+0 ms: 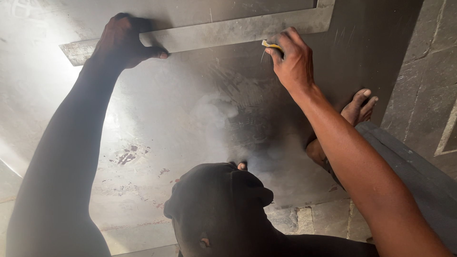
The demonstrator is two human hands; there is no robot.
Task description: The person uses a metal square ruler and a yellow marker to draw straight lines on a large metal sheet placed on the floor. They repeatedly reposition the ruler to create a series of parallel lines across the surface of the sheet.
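Grey sheet metal point(190, 123), scuffed and rust-spotted, lies on a stone-paved floor point(419, 71). Left hand point(123, 43) presses flat, fingers spread, on a steel square ruler point(223, 31) lying across the sheet. Right hand point(291, 59) pinches a small yellow marker point(269, 45) against the ruler's edge.

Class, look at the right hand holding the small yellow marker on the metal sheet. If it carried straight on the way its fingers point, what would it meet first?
The right hand points its yellow marker up and leftward; almost at once it would meet the lower edge of the steel square lying on the metal sheet, though the gap is hard to judge.
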